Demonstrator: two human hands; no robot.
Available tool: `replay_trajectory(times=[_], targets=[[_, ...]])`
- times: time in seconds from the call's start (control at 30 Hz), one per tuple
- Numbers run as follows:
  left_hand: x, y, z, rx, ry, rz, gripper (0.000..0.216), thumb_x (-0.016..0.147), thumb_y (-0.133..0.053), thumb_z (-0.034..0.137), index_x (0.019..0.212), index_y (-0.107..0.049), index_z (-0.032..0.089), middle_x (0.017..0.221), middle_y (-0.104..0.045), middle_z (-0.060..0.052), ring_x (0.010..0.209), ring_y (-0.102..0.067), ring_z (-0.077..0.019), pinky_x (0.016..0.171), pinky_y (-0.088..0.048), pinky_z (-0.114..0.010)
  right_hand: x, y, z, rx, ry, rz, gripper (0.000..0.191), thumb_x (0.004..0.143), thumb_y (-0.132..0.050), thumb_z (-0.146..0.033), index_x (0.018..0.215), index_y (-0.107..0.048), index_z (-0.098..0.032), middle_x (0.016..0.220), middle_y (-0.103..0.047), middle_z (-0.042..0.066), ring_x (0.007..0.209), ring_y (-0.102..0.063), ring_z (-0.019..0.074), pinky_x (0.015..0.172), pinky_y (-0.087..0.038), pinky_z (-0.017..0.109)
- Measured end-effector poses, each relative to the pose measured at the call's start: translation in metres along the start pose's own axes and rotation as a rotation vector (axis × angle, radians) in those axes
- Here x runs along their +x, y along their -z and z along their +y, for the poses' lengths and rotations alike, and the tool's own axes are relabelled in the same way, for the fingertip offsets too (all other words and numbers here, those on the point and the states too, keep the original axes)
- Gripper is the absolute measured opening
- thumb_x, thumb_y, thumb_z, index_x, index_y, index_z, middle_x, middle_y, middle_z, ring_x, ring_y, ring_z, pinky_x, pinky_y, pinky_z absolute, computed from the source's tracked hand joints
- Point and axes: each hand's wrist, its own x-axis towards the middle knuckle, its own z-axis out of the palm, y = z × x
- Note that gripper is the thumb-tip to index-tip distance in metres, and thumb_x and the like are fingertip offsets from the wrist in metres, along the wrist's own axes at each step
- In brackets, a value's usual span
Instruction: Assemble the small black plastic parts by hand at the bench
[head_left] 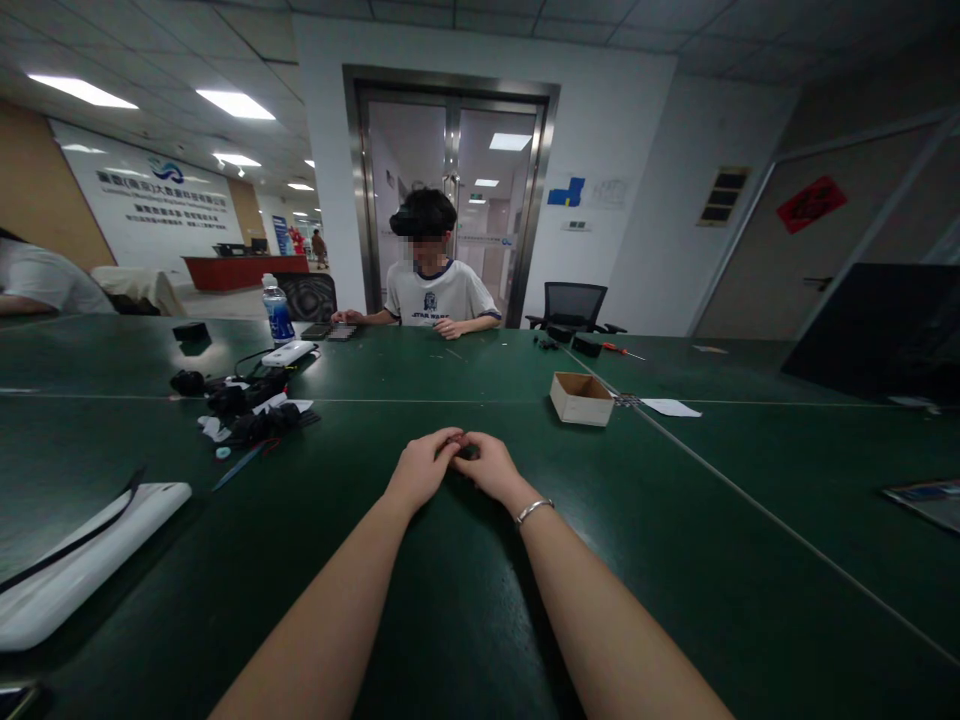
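My left hand (420,467) and my right hand (491,465) meet fingertip to fingertip on the green table (675,560), straight ahead of me. Both are closed in a pinch around a small dark item (463,448) that is too small to name. A silver bracelet (533,510) circles my right wrist. An open cardboard box (581,398) sits a short way beyond my right hand, to the right.
A heap of black cables and parts (244,405) lies at the left, with a white case (71,565) nearer me. Across the table sits a person in a white T-shirt (439,290), beside a water bottle (277,310). A red-handled screwdriver (621,350) lies far right.
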Motion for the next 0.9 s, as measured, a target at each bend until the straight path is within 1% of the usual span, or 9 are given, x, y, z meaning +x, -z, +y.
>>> replay_trajectory(times=[0.1, 0.17, 0.2, 0.33, 0.43, 0.53, 0.67, 0.8, 0.9], targets=[[0.004, 0.003, -0.011, -0.13, 0.094, 0.016, 0.025, 0.082, -0.056, 0.035, 0.098, -0.068, 0.02, 0.087, -0.068, -0.005, 0.079, -0.063, -0.0176, 0.072, -0.05, -0.029, 0.001, 0.001, 0.0, 0.17, -0.032, -0.031, 0.018, 0.078, -0.063, -0.016, 0.096, -0.058, -0.017, 0.068, -0.054, -0.003, 0.041, -0.053, 0.009, 0.03, -0.038, 0.016], [0.006, 0.003, -0.015, -0.192, 0.163, 0.009, 0.027, 0.079, -0.058, 0.038, 0.093, -0.067, 0.017, 0.073, -0.065, -0.003, 0.066, -0.06, -0.0154, 0.062, -0.048, -0.026, 0.002, 0.002, 0.0, 0.225, -0.054, -0.042, 0.022, 0.078, -0.064, -0.014, 0.099, -0.058, -0.015, 0.063, -0.051, -0.005, 0.038, -0.052, 0.0084, 0.029, -0.039, 0.016], [0.007, 0.003, -0.017, -0.22, 0.188, 0.015, 0.028, 0.078, -0.059, 0.039, 0.092, -0.067, 0.015, 0.069, -0.064, -0.003, 0.063, -0.059, -0.0146, 0.059, -0.048, -0.025, 0.003, 0.003, 0.0, 0.242, -0.069, -0.042, 0.023, 0.078, -0.063, -0.013, 0.1, -0.058, -0.015, 0.062, -0.05, -0.005, 0.038, -0.052, 0.0082, 0.03, -0.04, 0.015], [0.011, 0.004, -0.021, -0.356, 0.268, 0.064, 0.03, 0.077, -0.061, 0.04, 0.088, -0.066, 0.013, 0.072, -0.064, -0.004, 0.063, -0.058, -0.0129, 0.058, -0.047, -0.023, 0.004, 0.008, -0.004, 0.308, -0.099, -0.043, 0.027, 0.082, -0.058, -0.009, 0.108, -0.057, -0.015, 0.062, -0.048, -0.006, 0.04, -0.052, 0.0074, 0.033, -0.046, 0.016], [0.014, 0.003, -0.022, -0.462, 0.318, 0.059, 0.028, 0.079, -0.062, 0.037, 0.09, -0.067, 0.012, 0.074, -0.065, -0.006, 0.063, -0.059, -0.0117, 0.058, -0.048, -0.022, 0.003, 0.012, -0.009, 0.374, -0.156, -0.079, 0.027, 0.087, -0.05, -0.01, 0.112, -0.057, -0.015, 0.061, -0.048, -0.006, 0.039, -0.051, 0.007, 0.033, -0.045, 0.016], [0.014, 0.002, -0.021, -0.505, 0.337, 0.041, 0.022, 0.081, -0.062, 0.03, 0.092, -0.065, 0.011, 0.074, -0.066, -0.006, 0.063, -0.061, -0.0114, 0.058, -0.048, -0.021, 0.003, 0.015, -0.011, 0.491, -0.224, -0.085, 0.028, 0.09, -0.044, -0.014, 0.115, -0.055, -0.016, 0.065, -0.051, -0.004, 0.04, -0.052, 0.008, 0.033, -0.047, 0.018], [0.012, 0.001, -0.016, -0.485, 0.336, 0.04, 0.019, 0.082, -0.061, 0.023, 0.098, -0.058, 0.013, 0.074, -0.067, -0.006, 0.063, -0.064, -0.0127, 0.057, -0.048, -0.021, 0.003, 0.016, -0.008, 0.562, -0.211, -0.059, 0.026, 0.09, -0.047, -0.016, 0.115, -0.051, -0.019, 0.067, -0.052, -0.003, 0.043, -0.054, 0.009, 0.036, -0.05, 0.02], [0.011, 0.001, -0.014, -0.485, 0.323, 0.051, 0.014, 0.084, -0.059, 0.025, 0.092, -0.055, 0.013, 0.075, -0.068, -0.006, 0.061, -0.064, -0.0128, 0.054, -0.047, -0.02, 0.003, 0.016, -0.003, 0.583, -0.193, -0.021, 0.017, 0.088, -0.051, -0.017, 0.105, -0.046, -0.019, 0.067, -0.055, -0.003, 0.045, -0.054, 0.0097, 0.038, -0.053, 0.022], [0.011, 0.001, -0.014, -0.48, 0.317, 0.045, 0.014, 0.085, -0.058, 0.026, 0.09, -0.055, 0.013, 0.076, -0.068, -0.007, 0.062, -0.065, -0.0128, 0.054, -0.047, -0.02, 0.004, 0.015, 0.001, 0.584, -0.184, -0.018, 0.016, 0.087, -0.055, -0.019, 0.1, -0.047, -0.019, 0.067, -0.056, -0.003, 0.045, -0.054, 0.0099, 0.039, -0.053, 0.023]])
